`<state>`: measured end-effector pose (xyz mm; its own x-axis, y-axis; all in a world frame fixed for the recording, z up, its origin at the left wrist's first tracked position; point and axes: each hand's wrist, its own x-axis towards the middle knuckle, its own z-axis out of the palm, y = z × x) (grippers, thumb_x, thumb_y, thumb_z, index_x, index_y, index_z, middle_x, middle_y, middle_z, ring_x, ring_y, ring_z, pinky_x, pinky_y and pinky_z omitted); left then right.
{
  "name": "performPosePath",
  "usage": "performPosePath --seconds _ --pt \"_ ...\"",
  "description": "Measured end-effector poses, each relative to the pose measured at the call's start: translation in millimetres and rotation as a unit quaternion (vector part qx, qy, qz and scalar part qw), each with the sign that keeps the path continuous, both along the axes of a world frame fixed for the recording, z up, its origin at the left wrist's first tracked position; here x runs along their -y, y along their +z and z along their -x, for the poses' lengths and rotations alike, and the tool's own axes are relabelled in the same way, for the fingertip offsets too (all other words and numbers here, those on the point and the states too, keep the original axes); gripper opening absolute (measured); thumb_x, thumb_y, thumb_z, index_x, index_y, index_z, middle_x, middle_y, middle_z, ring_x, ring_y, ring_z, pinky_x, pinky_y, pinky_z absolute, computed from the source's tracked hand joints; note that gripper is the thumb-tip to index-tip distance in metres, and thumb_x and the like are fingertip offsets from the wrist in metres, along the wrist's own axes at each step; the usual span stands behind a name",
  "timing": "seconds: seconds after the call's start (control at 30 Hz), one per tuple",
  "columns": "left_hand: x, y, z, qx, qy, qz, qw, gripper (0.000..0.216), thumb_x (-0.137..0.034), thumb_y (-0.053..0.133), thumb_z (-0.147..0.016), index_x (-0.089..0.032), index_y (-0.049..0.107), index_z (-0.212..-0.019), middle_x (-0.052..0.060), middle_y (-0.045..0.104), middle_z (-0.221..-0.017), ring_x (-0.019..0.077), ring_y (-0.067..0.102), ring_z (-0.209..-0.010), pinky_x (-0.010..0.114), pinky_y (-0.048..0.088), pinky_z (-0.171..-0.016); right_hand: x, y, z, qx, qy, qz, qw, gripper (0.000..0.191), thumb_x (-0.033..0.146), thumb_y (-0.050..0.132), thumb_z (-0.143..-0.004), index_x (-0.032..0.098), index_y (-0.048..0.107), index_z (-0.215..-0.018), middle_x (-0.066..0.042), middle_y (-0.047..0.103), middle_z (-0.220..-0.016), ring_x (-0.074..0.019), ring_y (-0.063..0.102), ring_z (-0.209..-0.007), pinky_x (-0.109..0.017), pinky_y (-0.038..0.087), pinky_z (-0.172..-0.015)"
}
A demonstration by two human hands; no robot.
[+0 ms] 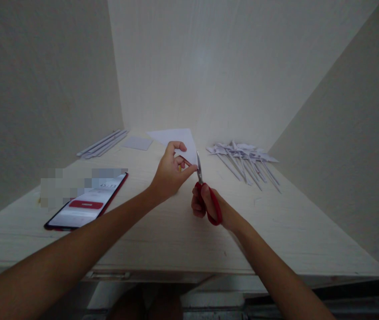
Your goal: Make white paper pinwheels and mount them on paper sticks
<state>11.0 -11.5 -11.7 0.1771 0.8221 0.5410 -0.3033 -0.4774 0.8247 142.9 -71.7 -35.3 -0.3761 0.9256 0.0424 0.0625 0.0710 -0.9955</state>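
My left hand [169, 173] pinches the near corner of a white paper sheet [176, 138], holding it lifted above the pale wooden tabletop [176, 231]. My right hand [203, 202] grips red-handled scissors [207, 198], fingers through the loops. The blades point away from me and meet the paper's edge right beside my left thumb.
A red-edged phone [87, 204] with a lit screen lies at the left. Several rolled paper sticks [102, 144] and a small paper piece [138, 143] lie at the back left. A pile of small paper flags on sticks [246, 162] lies at the back right. Walls close in on three sides.
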Motion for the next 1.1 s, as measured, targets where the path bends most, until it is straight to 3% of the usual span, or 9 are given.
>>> performPosePath --seconds 0.47,0.67,1.1 --pt "-0.8 1.5 -0.1 0.002 0.0 -0.005 1.0 0.045 -0.011 0.065 -0.06 -0.02 0.033 -0.089 -0.009 0.046 -0.061 0.0048 0.045 -0.052 0.016 0.032 -0.047 0.4 1.6 4.8 0.003 -0.022 0.001 1.0 0.055 0.076 0.038 -0.068 0.021 0.031 -0.068 0.01 0.033 -0.049 -0.0038 0.031 -0.039 -0.02 0.025 -0.038" --pt "-0.5 3.4 0.2 0.014 0.017 0.012 1.0 0.041 -0.013 0.066 -0.061 -0.019 0.036 -0.089 -0.01 0.042 -0.06 0.0025 0.035 -0.046 0.015 0.027 -0.043 -1.4 -2.1 4.2 -0.026 -0.029 -0.022 0.999 0.05 0.07 0.042 -0.072 0.021 0.034 -0.073 0.01 0.031 -0.051 -0.0042 0.03 -0.04 -0.019 0.026 -0.038" --pt "-3.5 1.5 1.0 0.005 -0.007 -0.013 1.0 0.032 -0.017 0.064 -0.065 -0.018 0.038 -0.084 -0.006 0.051 -0.062 0.0051 0.049 -0.053 0.017 0.038 -0.051 -1.7 -2.6 2.2 -0.032 -0.024 -0.029 0.999 0.052 0.072 0.042 -0.071 0.02 0.035 -0.072 0.009 0.032 -0.052 -0.0044 0.03 -0.041 -0.019 0.026 -0.038"
